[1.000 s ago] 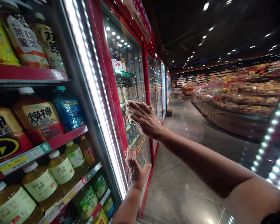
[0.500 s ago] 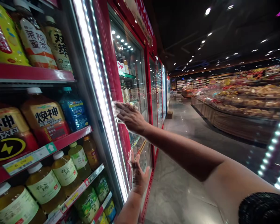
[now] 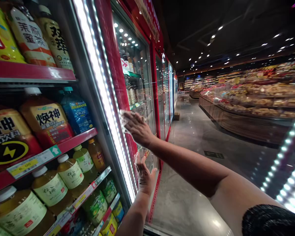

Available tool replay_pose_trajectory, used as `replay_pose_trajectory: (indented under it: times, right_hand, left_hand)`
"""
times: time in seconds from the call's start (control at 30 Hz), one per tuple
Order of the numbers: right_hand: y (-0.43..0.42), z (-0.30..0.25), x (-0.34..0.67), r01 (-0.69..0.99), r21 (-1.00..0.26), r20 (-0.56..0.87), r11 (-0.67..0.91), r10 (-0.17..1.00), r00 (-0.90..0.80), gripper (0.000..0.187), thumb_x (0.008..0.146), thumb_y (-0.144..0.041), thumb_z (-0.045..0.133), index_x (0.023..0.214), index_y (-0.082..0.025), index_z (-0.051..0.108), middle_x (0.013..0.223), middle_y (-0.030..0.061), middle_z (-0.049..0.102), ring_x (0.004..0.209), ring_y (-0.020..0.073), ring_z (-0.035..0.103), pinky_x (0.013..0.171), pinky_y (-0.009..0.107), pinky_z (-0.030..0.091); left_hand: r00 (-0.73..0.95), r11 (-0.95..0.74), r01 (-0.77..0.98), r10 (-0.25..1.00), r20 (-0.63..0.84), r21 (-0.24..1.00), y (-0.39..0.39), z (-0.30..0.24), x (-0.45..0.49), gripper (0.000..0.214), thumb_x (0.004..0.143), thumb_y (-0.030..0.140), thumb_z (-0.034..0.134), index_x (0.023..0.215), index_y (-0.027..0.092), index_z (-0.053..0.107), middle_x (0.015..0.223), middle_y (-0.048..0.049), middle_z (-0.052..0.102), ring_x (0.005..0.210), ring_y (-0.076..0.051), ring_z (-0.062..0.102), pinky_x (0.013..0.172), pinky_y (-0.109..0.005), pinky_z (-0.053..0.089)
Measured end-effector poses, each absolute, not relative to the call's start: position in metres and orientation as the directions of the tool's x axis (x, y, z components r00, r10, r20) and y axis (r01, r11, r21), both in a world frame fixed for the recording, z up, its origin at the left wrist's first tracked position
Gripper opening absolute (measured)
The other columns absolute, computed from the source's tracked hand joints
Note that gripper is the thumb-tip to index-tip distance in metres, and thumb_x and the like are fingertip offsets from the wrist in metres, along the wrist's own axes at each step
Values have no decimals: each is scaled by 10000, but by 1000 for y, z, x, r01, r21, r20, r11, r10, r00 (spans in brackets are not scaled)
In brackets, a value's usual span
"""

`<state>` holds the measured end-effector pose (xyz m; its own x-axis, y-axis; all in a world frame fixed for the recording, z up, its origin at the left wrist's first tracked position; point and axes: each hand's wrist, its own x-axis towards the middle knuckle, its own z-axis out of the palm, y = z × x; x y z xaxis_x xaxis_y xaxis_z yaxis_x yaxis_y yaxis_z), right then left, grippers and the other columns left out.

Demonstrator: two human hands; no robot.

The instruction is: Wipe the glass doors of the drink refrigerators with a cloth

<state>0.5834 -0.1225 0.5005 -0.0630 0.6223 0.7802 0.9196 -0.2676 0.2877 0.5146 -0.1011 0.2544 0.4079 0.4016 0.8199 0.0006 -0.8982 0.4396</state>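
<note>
My right hand (image 3: pixel 137 129) lies nearly flat against the clear glass door, its fingers close together. Under its fingertips shows the pale edge of a thin cloth (image 3: pixel 123 115), mostly hidden by the hand. Lower down, my left hand (image 3: pixel 145 173) touches the same glass with fingers stretched and thumb apart, holding nothing. Both hands are seen in front of the red frame (image 3: pixel 118 70) of the cooler and its bright light strip (image 3: pixel 104 98).
Shelves of bottled drinks (image 3: pixel 48 119) fill the left side, with price tags (image 3: pixel 31 164) along their edges. Further coolers (image 3: pixel 166 95) line the aisle. A long curved display (image 3: pixel 236 121) of packaged goods stands right. Rows of lights (image 3: pixel 284 149) reflect in the glass.
The view has shifted slightly. My right hand sits a little lower and closer to my left hand, still pressed on the glass. My left hand stays on the door, fingers spread.
</note>
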Motion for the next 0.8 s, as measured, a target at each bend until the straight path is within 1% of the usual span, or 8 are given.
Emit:
replay_pose_trajectory:
  times: [0.1,0.2,0.27,0.33,0.43,0.57,0.7,0.8]
  right_hand:
    - [-133,517,586,906,193,859,-377,511,30,515,1001,-100,466,1509,-186,472,1682,43,279,1591,196,112,1329,473,108]
    - [-138,487,585,908,272,788,-320,615,-20,558,967,-49,497,1501,-211,484,1674,25,306,1584,172,154,1328,443,109]
    - [-143,456,584,906,354,706,-233,702,-95,493,986,-87,501,1464,-206,531,1633,19,395,1554,156,266,1321,399,164]
    - [-151,439,584,899,380,693,-216,710,-122,430,1018,-147,485,1438,-193,563,1611,24,433,1539,172,310,1317,403,189]
    - [-170,452,589,900,322,780,-293,621,-77,458,1019,-136,478,1465,-219,539,1634,19,392,1556,183,270,1324,447,153]
    - [-193,471,592,892,209,861,-401,508,26,581,997,-109,499,1549,-273,422,1659,8,340,1584,188,177,1326,517,75]
    - [-211,440,590,887,327,787,-326,613,-65,505,1001,-138,514,1498,-224,499,1615,15,427,1560,178,259,1324,452,139]
    - [-227,436,593,876,357,778,-323,622,-88,517,996,-118,511,1496,-250,500,1608,-3,435,1547,161,292,1320,436,156]
  left_hand:
    - [408,-900,12,403,819,436,-104,257,514,900,762,95,764,1520,218,294,1626,-225,257,1561,-382,213,1184,-657,363]
    - [432,-910,48,391,813,412,-100,253,515,882,782,102,745,1534,221,301,1647,-234,214,1558,-390,219,1182,-653,362]
    - [453,-924,66,365,813,378,-96,249,516,851,793,119,739,1527,221,321,1649,-239,219,1542,-396,264,1165,-649,385]
    - [486,-930,77,350,801,360,-94,246,515,832,807,149,739,1529,220,331,1637,-240,263,1524,-396,310,1160,-650,388]
    - [518,-907,106,400,756,407,-95,248,513,870,826,184,741,1574,245,301,1622,-218,324,1519,-381,328,1181,-648,360]
    - [528,-900,105,411,743,424,-99,256,508,899,836,204,737,1606,276,280,1658,-190,276,1536,-376,292,1189,-637,352]
    - [541,-896,113,418,729,430,-101,263,504,897,821,203,742,1603,262,308,1689,-179,204,1561,-387,215,1213,-629,314]
    - [555,-881,132,445,703,454,-105,267,501,923,807,212,741,1610,265,290,1711,-158,133,1578,-381,148,1234,-609,281]
